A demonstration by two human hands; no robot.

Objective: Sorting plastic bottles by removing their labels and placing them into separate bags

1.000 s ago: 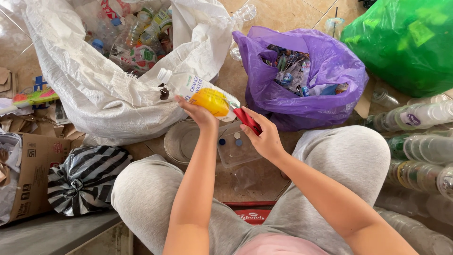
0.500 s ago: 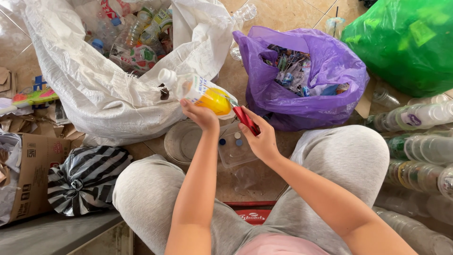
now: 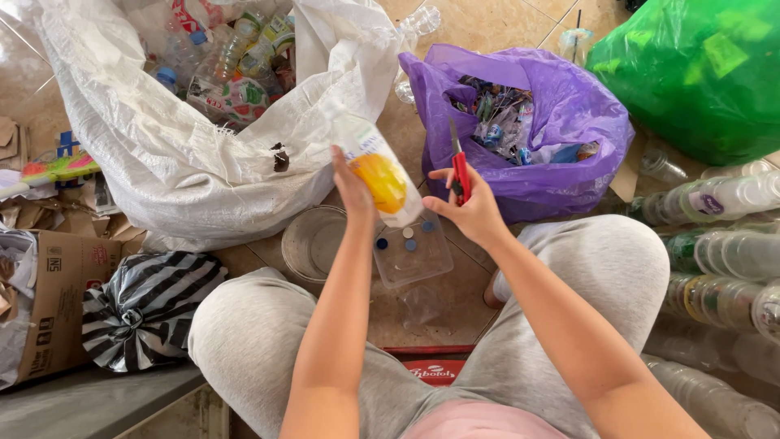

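My left hand grips a clear plastic bottle with a white and yellow label, held upright above my knees. My right hand holds a red-handled cutter, its blade pointing up, just right of the bottle and apart from it. Below both hands a clear square tub with a few bottle caps sits on the tiled floor.
A large white sack of plastic bottles lies at the upper left. A purple bag of label scraps and a green bag stand at the right. Clear bottles are stacked far right. A round clear lid, a striped bag and a cardboard box lie left.
The bottle has turned from lying tilted to nearly upright. My right hand has drawn the cutter away from the bottle, blade now pointing up.
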